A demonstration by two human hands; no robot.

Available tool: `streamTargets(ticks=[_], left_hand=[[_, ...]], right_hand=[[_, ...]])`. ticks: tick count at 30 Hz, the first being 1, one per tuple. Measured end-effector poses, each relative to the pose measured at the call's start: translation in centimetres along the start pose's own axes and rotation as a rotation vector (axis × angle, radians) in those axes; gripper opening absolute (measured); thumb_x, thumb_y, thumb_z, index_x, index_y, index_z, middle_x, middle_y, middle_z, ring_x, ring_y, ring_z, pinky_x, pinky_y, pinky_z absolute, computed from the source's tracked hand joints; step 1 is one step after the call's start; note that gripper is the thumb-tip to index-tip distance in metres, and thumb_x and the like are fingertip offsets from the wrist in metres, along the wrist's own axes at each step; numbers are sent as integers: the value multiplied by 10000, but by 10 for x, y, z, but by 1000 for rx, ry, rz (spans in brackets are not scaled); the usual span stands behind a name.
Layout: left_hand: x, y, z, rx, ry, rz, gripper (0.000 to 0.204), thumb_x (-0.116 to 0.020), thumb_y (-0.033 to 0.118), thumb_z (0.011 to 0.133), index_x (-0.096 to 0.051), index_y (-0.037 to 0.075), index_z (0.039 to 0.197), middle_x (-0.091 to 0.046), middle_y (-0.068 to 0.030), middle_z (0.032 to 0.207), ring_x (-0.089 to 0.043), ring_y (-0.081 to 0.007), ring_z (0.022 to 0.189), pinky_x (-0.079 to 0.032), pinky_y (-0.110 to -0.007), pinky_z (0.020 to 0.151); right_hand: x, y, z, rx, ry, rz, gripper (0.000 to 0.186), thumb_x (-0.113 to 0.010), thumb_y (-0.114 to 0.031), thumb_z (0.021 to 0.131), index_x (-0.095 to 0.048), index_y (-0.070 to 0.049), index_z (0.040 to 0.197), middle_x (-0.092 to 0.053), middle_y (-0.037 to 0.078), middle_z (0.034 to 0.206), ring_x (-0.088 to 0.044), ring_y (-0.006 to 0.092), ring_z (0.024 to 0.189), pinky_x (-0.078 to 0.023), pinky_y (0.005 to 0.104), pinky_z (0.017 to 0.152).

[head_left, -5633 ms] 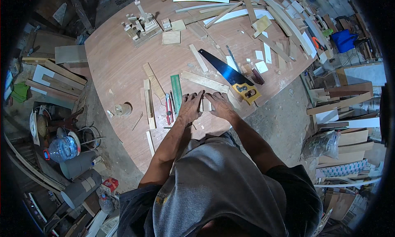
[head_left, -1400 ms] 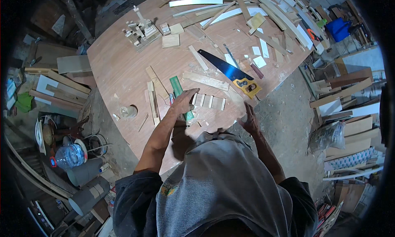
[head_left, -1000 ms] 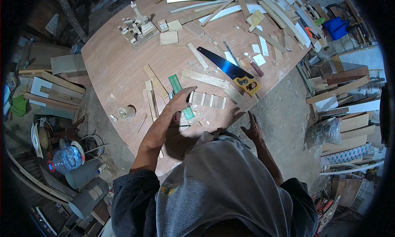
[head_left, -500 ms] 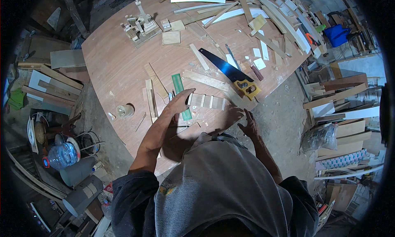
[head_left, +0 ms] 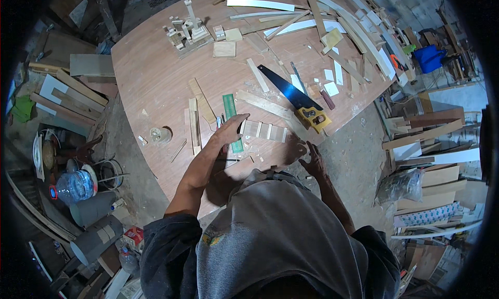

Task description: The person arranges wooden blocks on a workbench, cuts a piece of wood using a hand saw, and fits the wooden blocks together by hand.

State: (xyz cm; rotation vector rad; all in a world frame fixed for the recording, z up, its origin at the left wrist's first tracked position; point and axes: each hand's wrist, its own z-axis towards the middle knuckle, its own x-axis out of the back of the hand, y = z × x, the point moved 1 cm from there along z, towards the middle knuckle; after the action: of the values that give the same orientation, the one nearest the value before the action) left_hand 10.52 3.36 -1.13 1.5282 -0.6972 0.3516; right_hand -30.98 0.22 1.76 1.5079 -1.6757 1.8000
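Boards [head_left: 429, 189] line a bare grey floor [head_left: 358, 148]

A broad wooden table [head_left: 150, 86] fills the middle, under cool light that throws dark shadows. A pale wall [head_left: 416, 8] rises at upper right, a blue bag [head_left: 430, 57] near it. Along the left, in deeper gloom, stand more planks [head_left: 78, 106], two grey cylinders [head_left: 97, 242] and a bluish jug [head_left: 75, 186]. A clear sack [head_left: 400, 184] slumps on the right.

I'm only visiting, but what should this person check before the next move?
1. Left hand at the ridged wooden piece's left end: ok.
2. Firm grip there: cannot tell.
3. Right hand empty: ok, fingers spread near the table edge.
4. Saw apart from both hands: ok, lying on the table.
5. Green strip fully uncovered: not ok, the left hand hides part.
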Motion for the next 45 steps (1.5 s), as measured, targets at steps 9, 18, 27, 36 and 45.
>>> streamTargets(ticks=[9,18,27,36,45], left_hand=[[-1,7,-2,13,-23,11,903,-777,2,724,-341,49,1513,-442,-237,1475,-419,-393,1372,-350,-414,1180],[9,14,-25,-60,119,-27,925,-808,40,712,-342,59,1510,-438,-234,1475,-412,-395,1371,-345,-418,1176],[13,13,-146,402,951,-281,380,-664,39,860,-610,-63,1221,-690,-231,1098,-686,-311,963,-533,-387,866],[-53,30,-246,746,1150,-213,302,-679,69,866,-665,-50,1143,-683,-124,807,-634,-175,723,-518,-331,691],[-41,56,-238,739,1153,-260,315,-649,114,896,-661,-44,1168,-691,-166,792,-643,-222,710,-520,-362,688]], right_hand=[[3,0,-9,-8,7,-9,885,-814,-216,766,-352,-125,1515,-478,200,1432,-543,397,1242,-508,457,993],[-4,2,-25,8,42,-31,906,-853,-191,733,-375,-45,1489,-524,219,1363,-619,349,1038,-553,416,833],[-30,54,-56,-120,1,-71,853,-830,-230,759,-394,-71,1476,-527,240,1336,-594,395,1118,-546,459,871],[-20,50,-19,-26,21,-315,713,-786,-205,787,-459,-36,1398,-593,265,1199,-645,393,944,-535,458,862],[-23,18,25,-132,146,-288,427,-741,-158,804,-581,-43,1183,-623,219,1075,-628,394,989,-514,474,866]])
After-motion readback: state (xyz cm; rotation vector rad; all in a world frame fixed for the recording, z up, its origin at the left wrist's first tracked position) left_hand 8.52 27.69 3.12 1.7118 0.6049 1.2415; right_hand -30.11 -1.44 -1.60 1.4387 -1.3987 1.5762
